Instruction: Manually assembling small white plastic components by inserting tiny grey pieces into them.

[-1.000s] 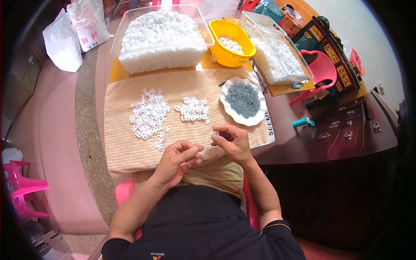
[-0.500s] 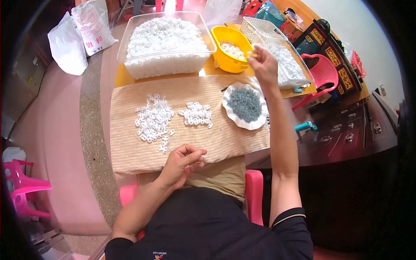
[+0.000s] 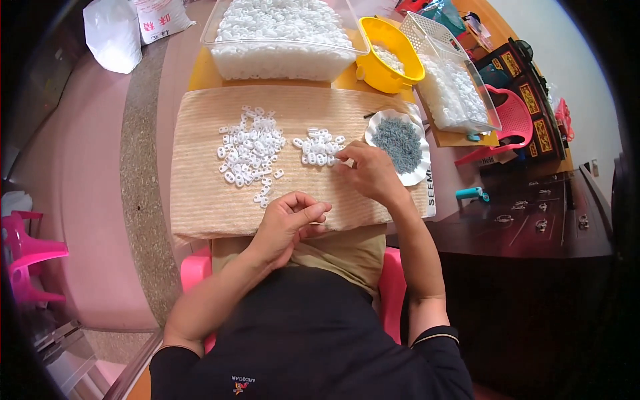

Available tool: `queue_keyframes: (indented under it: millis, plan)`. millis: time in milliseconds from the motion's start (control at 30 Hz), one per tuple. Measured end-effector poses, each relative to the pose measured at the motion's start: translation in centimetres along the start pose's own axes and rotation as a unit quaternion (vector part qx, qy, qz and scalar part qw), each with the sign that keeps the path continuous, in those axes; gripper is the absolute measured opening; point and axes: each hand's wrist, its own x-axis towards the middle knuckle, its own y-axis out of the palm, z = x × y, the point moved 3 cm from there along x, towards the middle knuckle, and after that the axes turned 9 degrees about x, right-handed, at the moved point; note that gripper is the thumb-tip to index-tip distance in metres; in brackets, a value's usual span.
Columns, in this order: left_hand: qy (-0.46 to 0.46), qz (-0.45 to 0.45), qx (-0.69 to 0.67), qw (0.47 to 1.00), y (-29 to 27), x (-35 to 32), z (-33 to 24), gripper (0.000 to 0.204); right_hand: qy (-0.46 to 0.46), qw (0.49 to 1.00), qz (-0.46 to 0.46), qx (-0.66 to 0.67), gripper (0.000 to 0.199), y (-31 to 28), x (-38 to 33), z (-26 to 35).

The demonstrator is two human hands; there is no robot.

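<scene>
My left hand [image 3: 290, 225] is closed low over the cloth's near edge, thumb pressed to the fingers; anything in that pinch is too small to make out. My right hand [image 3: 371, 172] reaches to the right edge of a small pile of white two-holed plastic pieces [image 3: 319, 147]. Its curled fingertips are at the outermost pieces, and what lies between them is hidden. A larger pile of the same pieces [image 3: 250, 148] spreads to the left. Just beyond my right hand stands a white scalloped dish [image 3: 419, 176] filled with small grey parts [image 3: 398, 143].
A beige striped cloth [image 3: 200, 200] covers the work surface. Behind it stand a clear bin [image 3: 280, 70] heaped with white pieces, a yellow tub [image 3: 380, 77] with pale pieces, and another clear bin [image 3: 477, 123]. A dark cabinet [image 3: 520, 233] with a turquoise object [image 3: 469, 193] is at right.
My right hand has come down from beside the yellow tub to the small pile. The left hand keeps its pinch near the cloth's edge. The view has shifted, with the bins now higher in it.
</scene>
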Motion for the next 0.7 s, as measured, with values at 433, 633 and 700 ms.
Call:
queue_keyframes:
  millis: [433,633,700]
  plan:
    - [-0.001,-0.004,0.006,1.0,0.3,-0.1,0.2,0.011,-0.031,0.993,-0.062,-0.092,0.014,1.6,-1.6,0.1]
    - [0.0,-0.002,0.003,1.0,0.3,-0.1,0.2,0.01,-0.026,0.994,-0.047,-0.094,0.015,1.9,-1.6,-0.3]
    - [0.0,-0.002,0.003,1.0,0.3,-0.1,0.2,0.01,-0.033,0.994,-0.056,-0.083,0.015,2.1,-1.6,-0.7]
